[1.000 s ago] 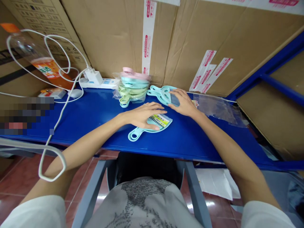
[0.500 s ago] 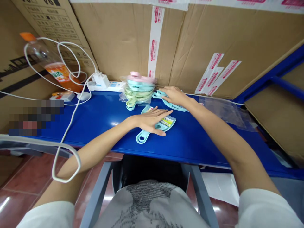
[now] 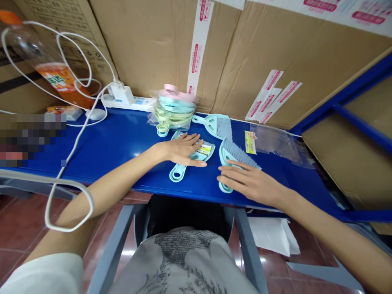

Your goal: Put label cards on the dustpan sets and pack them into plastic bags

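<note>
My left hand (image 3: 185, 153) lies flat, fingers spread, on a light blue dustpan-and-brush set (image 3: 177, 172) with a yellow label. The set's ring-ended handle points toward me, and the hand covers its middle. My right hand (image 3: 249, 179) rests with stretched, slightly parted fingers across the handle of a light blue hand brush (image 3: 228, 153). Its grey-blue bristles face the back right; the right thumb is hidden. Behind the two hands lies another light blue bristled piece (image 3: 212, 123), its ringed handle to the left, with no hand touching it.
A stack of bagged pink, blue and green sets (image 3: 177, 106) stands at the back. On the right lie a yellow label card (image 3: 250, 142) and a clear plastic bag (image 3: 275, 141). A power strip (image 3: 131, 103), white cable (image 3: 75, 153) and orange drink bottle (image 3: 58, 77) are at left.
My right hand has moved from the back pieces toward me and right, and a hand brush now lies under it, apart from the other piece. The left hand stays on its set. The view has shifted.
</note>
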Demonstrator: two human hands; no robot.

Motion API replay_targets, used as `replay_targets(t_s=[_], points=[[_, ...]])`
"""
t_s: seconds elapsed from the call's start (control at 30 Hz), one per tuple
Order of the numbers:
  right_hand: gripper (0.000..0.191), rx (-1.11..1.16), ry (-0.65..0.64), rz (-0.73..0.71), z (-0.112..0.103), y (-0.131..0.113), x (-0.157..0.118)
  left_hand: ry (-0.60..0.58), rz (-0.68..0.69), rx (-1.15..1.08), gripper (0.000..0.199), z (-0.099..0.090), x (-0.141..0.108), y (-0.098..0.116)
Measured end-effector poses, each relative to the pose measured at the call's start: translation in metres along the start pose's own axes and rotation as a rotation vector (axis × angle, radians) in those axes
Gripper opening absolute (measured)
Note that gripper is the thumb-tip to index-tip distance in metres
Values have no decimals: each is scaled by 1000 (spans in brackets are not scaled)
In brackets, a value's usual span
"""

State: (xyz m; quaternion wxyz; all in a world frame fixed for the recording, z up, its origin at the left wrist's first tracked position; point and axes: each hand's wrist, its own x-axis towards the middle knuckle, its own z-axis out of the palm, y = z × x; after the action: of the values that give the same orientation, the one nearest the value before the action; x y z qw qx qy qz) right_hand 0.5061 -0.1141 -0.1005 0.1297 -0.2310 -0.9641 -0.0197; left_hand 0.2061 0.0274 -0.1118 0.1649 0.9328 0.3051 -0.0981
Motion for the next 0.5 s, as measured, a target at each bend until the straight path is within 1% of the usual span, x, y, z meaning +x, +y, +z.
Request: replay_targets(t_s=[0.13, 0.2, 0.27, 0.33, 0.37, 0.4, 0.43, 0.47, 0.5], points=[[48, -10, -31, -34, 17, -17, -16, -11, -62, 13, 126, 0, -7, 3], [49, 18, -34, -19, 22, -23, -19, -13, -73, 23, 126, 0, -10, 3], [59, 80, -47, 4, 22, -28, -20, 6, -77, 36, 119, 0, -11, 2], [73, 164, -33, 5, 15, -27, -20, 81, -78, 63, 103, 1, -9, 0], [77, 200, 16, 8, 9, -21, -20, 132, -71, 86, 93, 2, -8, -2], [77, 219, 100, 41, 3, -11, -20, 184, -57, 114, 85, 3, -6, -4], [73, 216, 201, 113, -4, 2, -19, 230, -34, 144, 78, 4, -4, -7], [66, 179, 312, 237, -11, 20, -18, 268, -7, 171, 73, 4, -2, -9], [57, 110, 384, 436, -16, 40, -15, 293, 19, 192, 69, 5, -1, -11]])
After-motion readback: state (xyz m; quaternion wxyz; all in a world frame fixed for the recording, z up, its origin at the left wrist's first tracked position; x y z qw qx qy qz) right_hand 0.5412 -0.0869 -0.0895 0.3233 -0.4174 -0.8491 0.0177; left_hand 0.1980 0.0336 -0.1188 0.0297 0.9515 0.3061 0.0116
